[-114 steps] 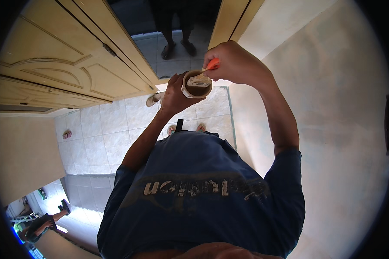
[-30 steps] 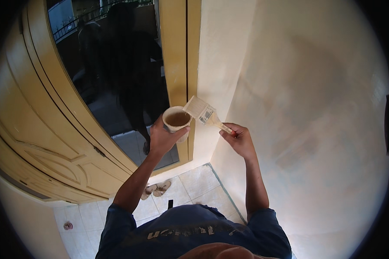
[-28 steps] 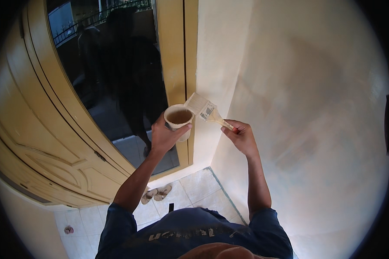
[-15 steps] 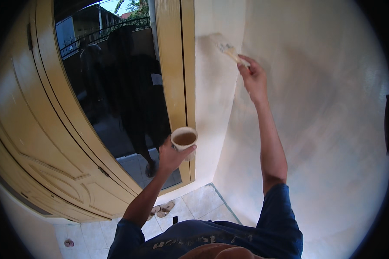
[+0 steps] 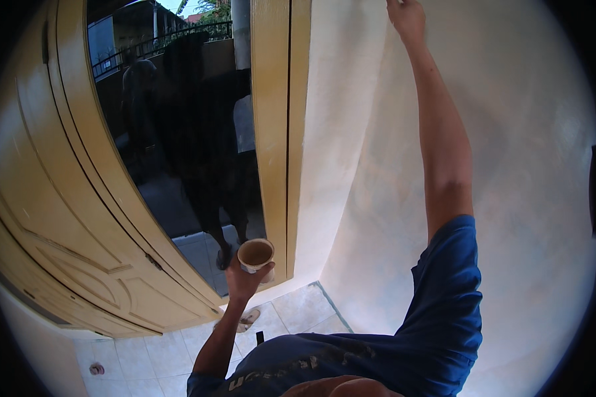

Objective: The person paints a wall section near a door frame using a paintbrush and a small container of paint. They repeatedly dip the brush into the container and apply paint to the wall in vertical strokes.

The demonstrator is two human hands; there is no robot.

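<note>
My left hand (image 5: 242, 283) is wrapped round a cup (image 5: 253, 268) of brownish liquid, held upright low in front of the dark glass pane. High up by the wall corner, my right hand (image 5: 409, 21) reaches to the top edge of the picture, with its fingertips partly cut off. Its fingers look closed. The paintbrush it gripped a moment ago now lies outside the picture. Nearest to this hand is the pale, blotchy wall (image 5: 523, 178), along which the arm stretches upward.
To the left stand a yellow-brown panelled wooden door (image 5: 20, 178) and a tall dark glass pane (image 5: 179, 132) with reflections. A narrow white wall strip (image 5: 331, 132) meets the blotchy wall at a corner. Sandals (image 5: 248, 321) lie on the tiled floor (image 5: 169, 354) by the door frame.
My right hand has risen with the paintbrush, which has gone out of the top of the picture. My left hand and the cup have moved lower and slightly left.
</note>
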